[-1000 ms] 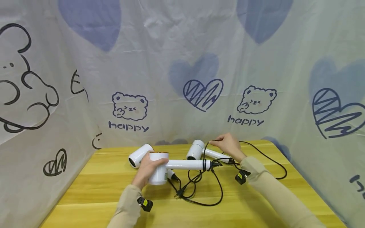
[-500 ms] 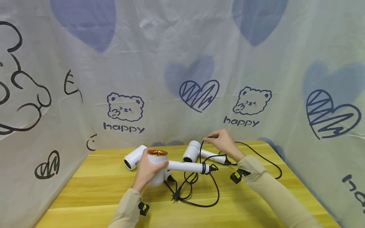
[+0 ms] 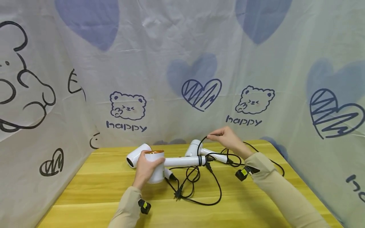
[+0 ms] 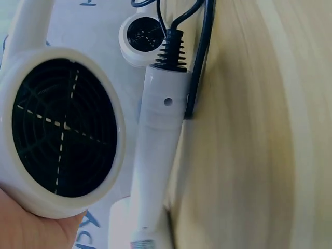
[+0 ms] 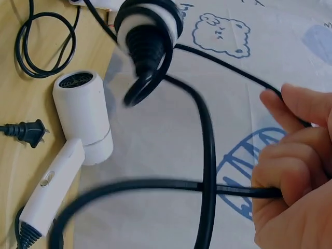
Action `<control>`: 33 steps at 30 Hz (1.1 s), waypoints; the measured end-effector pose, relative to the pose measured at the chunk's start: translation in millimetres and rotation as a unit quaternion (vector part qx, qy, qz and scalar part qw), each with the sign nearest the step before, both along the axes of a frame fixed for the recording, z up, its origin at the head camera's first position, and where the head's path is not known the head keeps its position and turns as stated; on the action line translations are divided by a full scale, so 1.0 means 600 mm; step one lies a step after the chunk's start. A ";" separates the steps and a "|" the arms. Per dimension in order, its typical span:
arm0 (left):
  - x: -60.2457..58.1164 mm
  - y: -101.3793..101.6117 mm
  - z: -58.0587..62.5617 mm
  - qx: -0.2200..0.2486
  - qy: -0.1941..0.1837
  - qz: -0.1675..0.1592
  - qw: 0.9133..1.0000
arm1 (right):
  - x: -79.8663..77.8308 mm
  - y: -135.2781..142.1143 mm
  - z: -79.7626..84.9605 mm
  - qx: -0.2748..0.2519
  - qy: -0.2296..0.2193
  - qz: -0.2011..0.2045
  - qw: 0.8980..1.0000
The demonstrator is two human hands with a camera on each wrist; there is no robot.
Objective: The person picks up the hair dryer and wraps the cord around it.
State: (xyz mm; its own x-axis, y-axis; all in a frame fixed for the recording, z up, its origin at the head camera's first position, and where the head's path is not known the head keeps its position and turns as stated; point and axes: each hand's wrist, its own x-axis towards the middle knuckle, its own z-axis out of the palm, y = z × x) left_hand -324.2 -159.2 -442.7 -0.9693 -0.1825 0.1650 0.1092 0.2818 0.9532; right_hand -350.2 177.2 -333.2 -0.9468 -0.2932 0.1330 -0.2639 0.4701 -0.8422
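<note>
In the head view my left hand [image 3: 144, 169] grips the barrel of a white hair dryer [image 3: 156, 172] above the table, its orange-gold ring facing up. The dryer's handle [image 3: 182, 161] points right, with turns of black cord [image 3: 200, 161] wound round its end. My right hand [image 3: 228, 139] is raised beyond that end and pinches the cord between thumb and index finger. In the right wrist view the other fingers of the right hand [image 5: 298, 166] curl over a second stretch of cord [image 5: 244, 192]. The black intake grille [image 4: 65, 127] fills the left wrist view's left side.
Two more white hair dryers lie on the wooden table [image 3: 99, 196]: one at the back left [image 3: 139, 155], another at the back right [image 3: 194, 148]. A black plug [image 3: 178, 193] and looped cords [image 3: 211, 204] lie in front. A printed curtain [image 3: 159, 41] stands behind.
My right hand has risen slightly, and the pinched cord now runs closer to the handle's end. The left hand keeps its grip while the held dryer tilts a little.
</note>
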 end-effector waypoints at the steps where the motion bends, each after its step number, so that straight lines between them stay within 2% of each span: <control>1: -0.001 -0.001 -0.003 0.011 -0.009 -0.005 1.000 | -0.001 0.002 0.000 -0.001 -0.003 0.005 1.000; 7: -0.010 -0.010 -0.019 0.077 -0.058 -0.025 0.995 | -0.012 0.018 0.002 0.000 -0.014 0.029 0.999; 9: -0.013 -0.010 -0.020 0.081 -0.062 -0.024 0.995 | -0.013 0.021 0.001 -0.002 -0.015 0.034 0.999; 13: -0.013 -0.005 -0.016 0.056 -0.052 -0.013 0.997 | -0.006 0.017 -0.002 0.002 -0.019 0.031 0.999; 18: -0.009 0.005 -0.003 0.029 -0.040 0.025 0.998 | 0.005 0.003 -0.002 0.001 -0.011 0.024 1.000; 24: -0.007 0.017 0.013 -0.010 -0.025 0.088 0.996 | 0.023 -0.015 -0.005 0.006 -0.004 0.044 0.999; 29: -0.009 0.025 0.021 0.008 -0.013 0.134 0.991 | 0.030 -0.019 -0.019 0.010 0.013 0.074 0.997; 33: -0.009 0.025 0.023 0.041 -0.011 0.160 0.986 | 0.028 -0.016 -0.036 0.010 0.013 0.069 0.997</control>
